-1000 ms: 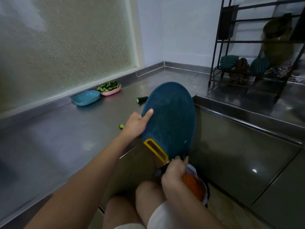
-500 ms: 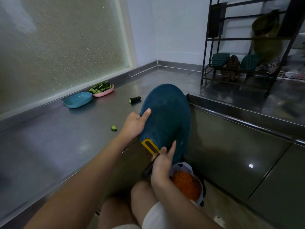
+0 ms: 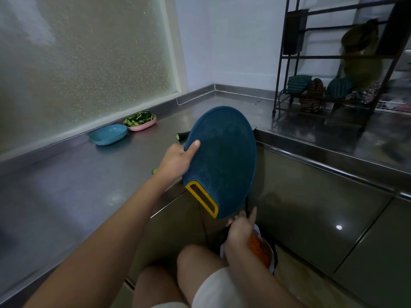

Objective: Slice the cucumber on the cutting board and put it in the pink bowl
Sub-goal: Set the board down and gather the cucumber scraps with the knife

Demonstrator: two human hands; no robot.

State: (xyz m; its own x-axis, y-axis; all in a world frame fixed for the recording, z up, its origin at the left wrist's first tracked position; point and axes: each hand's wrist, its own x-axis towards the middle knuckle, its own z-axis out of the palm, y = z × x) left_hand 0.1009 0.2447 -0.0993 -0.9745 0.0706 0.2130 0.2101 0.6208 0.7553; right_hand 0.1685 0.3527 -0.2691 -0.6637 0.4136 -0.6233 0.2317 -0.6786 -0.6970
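a: what's changed?
b: the right hand [image 3: 239, 234], curled round a dark handle [image 3: 227, 228], has dropped below the round dark-blue plastic cutting board's [image 3: 222, 156] rim; the left hand [image 3: 175, 161] grips its tilted edge; clearing up, i'd say.
a: containers?
b: cucumber slices [image 3: 139, 118] fill the oval pink bowl [image 3: 144, 128] on the counter [image 3: 77, 174]; orange scraps [image 3: 259, 250] in the white-lined bin [image 3: 256, 229].

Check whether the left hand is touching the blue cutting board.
Touching. The head view shows the left hand gripping the cutting board at its left edge, with the thumb laid flat on the board's upper face.
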